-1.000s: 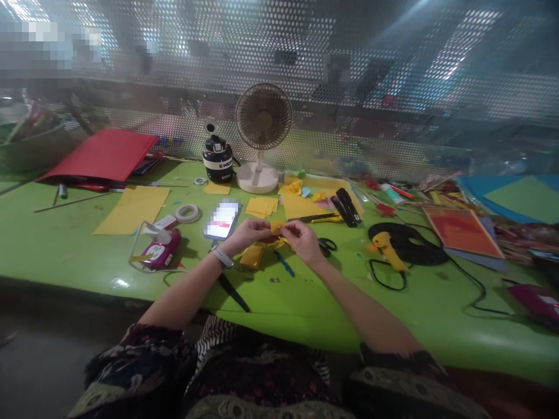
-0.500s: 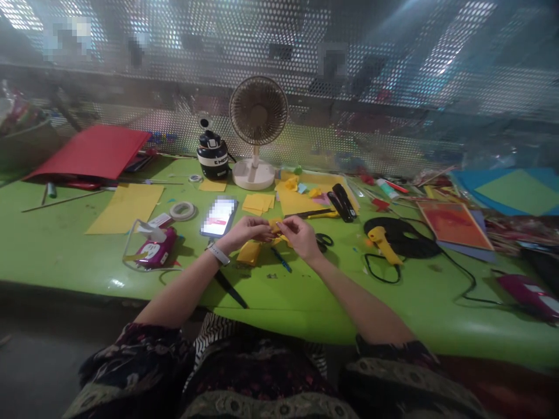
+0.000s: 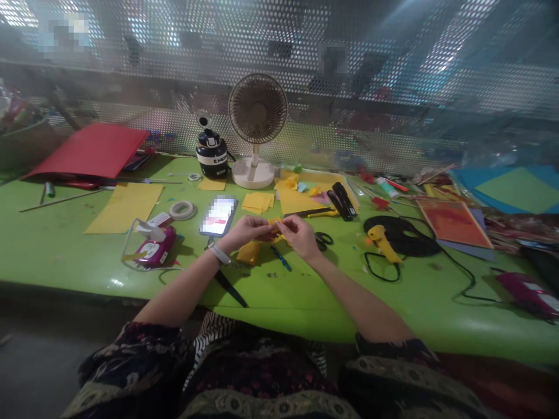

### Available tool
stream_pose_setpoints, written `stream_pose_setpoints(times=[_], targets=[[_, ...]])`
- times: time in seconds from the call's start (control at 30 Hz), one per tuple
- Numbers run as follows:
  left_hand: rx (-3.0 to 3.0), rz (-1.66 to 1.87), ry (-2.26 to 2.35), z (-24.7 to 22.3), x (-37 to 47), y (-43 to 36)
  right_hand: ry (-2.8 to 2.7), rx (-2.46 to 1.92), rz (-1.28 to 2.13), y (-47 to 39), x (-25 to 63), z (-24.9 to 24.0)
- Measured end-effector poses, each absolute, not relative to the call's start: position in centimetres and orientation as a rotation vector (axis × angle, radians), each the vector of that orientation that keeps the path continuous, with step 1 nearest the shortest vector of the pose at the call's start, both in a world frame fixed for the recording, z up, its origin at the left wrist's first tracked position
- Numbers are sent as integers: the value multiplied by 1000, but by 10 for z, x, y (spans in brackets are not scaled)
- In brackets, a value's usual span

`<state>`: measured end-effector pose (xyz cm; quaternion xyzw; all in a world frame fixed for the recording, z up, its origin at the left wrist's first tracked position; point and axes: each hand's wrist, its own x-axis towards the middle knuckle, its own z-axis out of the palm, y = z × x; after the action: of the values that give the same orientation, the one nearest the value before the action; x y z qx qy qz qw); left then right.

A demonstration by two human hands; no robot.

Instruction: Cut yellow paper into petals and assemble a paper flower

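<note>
Between my two hands is a small piece of yellow paper (image 3: 275, 223), partly hidden by the fingers. My left hand (image 3: 247, 230) pinches its left side; a pale band circles that wrist. My right hand (image 3: 301, 237) grips its right side with thumb and forefinger. Under the hands lie more folded yellow pieces (image 3: 248, 252) and a slim blue tool or pen (image 3: 280, 258). Dark-handled scissors (image 3: 324, 240) rest just right of my right hand. A phone (image 3: 219, 215) with a lit screen lies beyond my left wrist.
A fan (image 3: 258, 109) and a dark bottle (image 3: 212, 156) stand at the back. A stapler (image 3: 342, 201) and yellow glue gun (image 3: 384, 244) with its cord lie to the right. At left are a tape roll (image 3: 182, 210), a purple box (image 3: 158, 247) and a red sheet (image 3: 94, 150).
My fingers shift slightly on the yellow paper, which both hands still hold. The whole view moves very slightly; the other things stay where they were.
</note>
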<state>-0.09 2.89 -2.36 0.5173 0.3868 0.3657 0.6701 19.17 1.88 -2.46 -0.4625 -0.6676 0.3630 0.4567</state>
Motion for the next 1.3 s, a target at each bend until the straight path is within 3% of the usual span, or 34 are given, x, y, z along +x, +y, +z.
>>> stream_pose_setpoints(times=[0.6, 1.0, 1.3], targets=[[1132, 838, 888, -23, 2, 27, -1634, -1128, 905, 20, 191, -27], [1196, 852, 889, -21, 1, 26, -1447, -1134, 1169, 27, 194, -19], [1217, 737, 825, -24, -2, 29, -1886, -1146, 727, 19, 192, -13]])
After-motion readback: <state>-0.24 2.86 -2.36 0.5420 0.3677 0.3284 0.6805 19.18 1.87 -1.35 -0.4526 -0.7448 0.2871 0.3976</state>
